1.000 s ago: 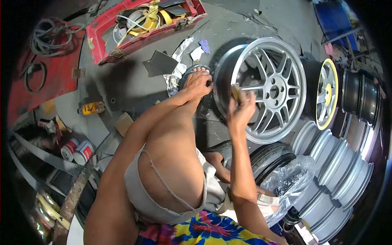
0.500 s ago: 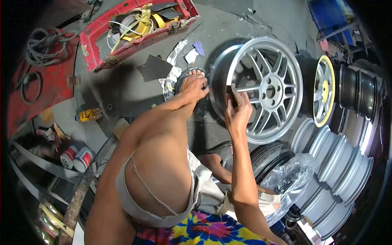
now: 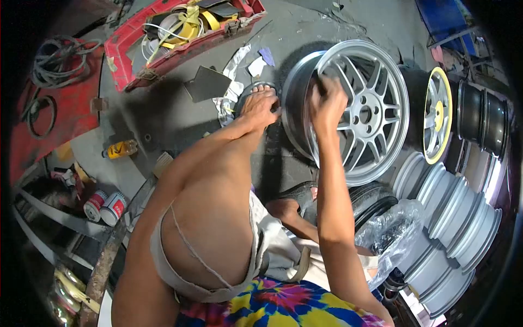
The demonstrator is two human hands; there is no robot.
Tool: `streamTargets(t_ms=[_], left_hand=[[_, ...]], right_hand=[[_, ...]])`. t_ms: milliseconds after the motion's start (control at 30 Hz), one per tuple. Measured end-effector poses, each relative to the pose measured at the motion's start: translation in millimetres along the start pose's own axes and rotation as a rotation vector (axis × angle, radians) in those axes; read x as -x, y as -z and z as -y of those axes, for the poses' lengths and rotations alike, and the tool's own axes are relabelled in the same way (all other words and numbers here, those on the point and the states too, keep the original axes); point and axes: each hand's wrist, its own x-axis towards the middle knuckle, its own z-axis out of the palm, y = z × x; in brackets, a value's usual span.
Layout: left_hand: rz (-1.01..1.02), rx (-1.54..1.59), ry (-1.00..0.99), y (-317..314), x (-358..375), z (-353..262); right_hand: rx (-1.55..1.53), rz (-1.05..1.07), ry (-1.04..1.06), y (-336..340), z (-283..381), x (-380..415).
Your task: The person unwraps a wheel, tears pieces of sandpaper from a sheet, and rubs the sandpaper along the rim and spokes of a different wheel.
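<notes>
A silver multi-spoke wheel rim (image 3: 366, 113) stands tilted on the floor, its face towards the right. My right hand (image 3: 329, 103) is at the left part of its lip, fingers bent and smeared by motion. A small dark piece, which looks like sandpaper, is pressed under those fingers; most of it is hidden. My left hand (image 3: 260, 108) is low beside the wheel's barrel, over my sandalled foot (image 3: 261, 90), with its fingers curled. Whether it holds anything or touches the barrel does not show. A dark sheet like sandpaper (image 3: 207, 84) lies on the floor left of the foot.
A red toolbox (image 3: 122, 68) with tape rolls stands at the upper left. Paper scraps (image 3: 257, 66), a yellow-labelled bottle (image 3: 120, 149) and two cans (image 3: 113, 209) lie leftward. Rightward are a yellow-edged wheel (image 3: 437, 115), stacked silver rims (image 3: 463, 223), a tyre (image 3: 370, 201) and clear plastic (image 3: 395, 226).
My right hand has moved up along the rim's lip and is now blurred. My left hand stays by the foot. The whole view has shifted slightly.
</notes>
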Motion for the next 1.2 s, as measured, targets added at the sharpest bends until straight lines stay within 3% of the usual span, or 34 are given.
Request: streamTargets(t_ms=[67, 133, 167, 200, 300, 333, 367, 400, 500, 533, 600, 667, 733, 867, 900, 1000, 1067, 1133, 1200], left_hand=[[-0.029, -0.011, -0.039, -3.1, 4.4, 4.3], [-0.138, -0.113, -0.141, -7.6, 2.3, 10.1], [0.149, -0.079, -0.003, 11.7, -1.3, -1.0], [0.144, -0.075, -0.006, 4.5, -3.6, 3.5], [-0.108, -0.186, -0.127, -6.3, 1.0, 5.8], [0.035, -0.108, 0.042, 4.6, -0.9, -5.0], [0.013, -0.108, 0.016, 0.0, 0.5, -3.8], [-0.022, -0.114, -0.007, -0.3, -0.5, 0.2], [-0.08, -0.14, -0.124, -4.0, 1.9, 7.8], [-0.088, -0.142, -0.128, -4.9, -2.7, 10.9], [-0.19, -0.185, -0.19, -7.0, 1.1, 7.4], [-0.017, -0.056, -0.028, -2.9, 0.7, 1.5], [-0.075, -0.052, -0.065, -1.9, -0.3, 0.1], [-0.064, -0.097, -0.069, 6.1, -5.0, -3.2], [-0.055, -0.162, -0.081, 4.3, -5.8, -2.1], [0.014, -0.252, -0.001, 2.4, -0.3, -13.2], [0.105, -0.187, 0.016, 16.7, 0.2, -21.6], [-0.013, -0.241, -0.071, 10.3, 4.6, -11.3], [-0.106, -0.28, -0.167, 7.0, 1.3, -7.7]], right_hand=[[-0.012, 0.043, -0.123, -6.6, -4.2, -12.5], [0.032, 0.078, -0.076, 5.7, 2.3, 19.6], [0.034, 0.156, -0.156, 18.9, 16.7, 37.2], [-0.015, 0.143, -0.185, 25.2, 21.2, 50.0], [-0.069, 0.039, -0.12, 6.3, 10.6, 28.3], [-0.037, 0.004, -0.087, -3.3, 3.4, 9.5], [-0.047, -0.056, -0.167, -12.7, 0.7, -8.2], [0.048, 0.052, -0.246, -10.3, 2.9, -18.3], [0.022, 0.001, -0.039, 4.6, 9.4, 28.1], [-0.027, 0.156, -0.212, 17.6, 19.3, 43.0], [-0.063, 0.184, -0.256, 19.9, 20.8, 43.3], [-0.043, 0.052, -0.109, 3.3, 9.5, 15.5], [-0.039, -0.072, -0.143, -18.7, -0.4, -15.8], [-0.047, 0.03, -0.058, 4.9, 15.1, 19.7], [-0.08, 0.138, -0.208, 7.8, 14.5, 24.3], [0.086, -0.024, -0.057, -14.7, -7.6, -5.7], [0.057, 0.03, -0.156, -18.5, -10.9, -23.4], [-0.017, -0.022, -0.125, -12.3, -5.6, -1.0], [-0.079, 0.077, -0.124, 16.6, 14.0, 42.1]])
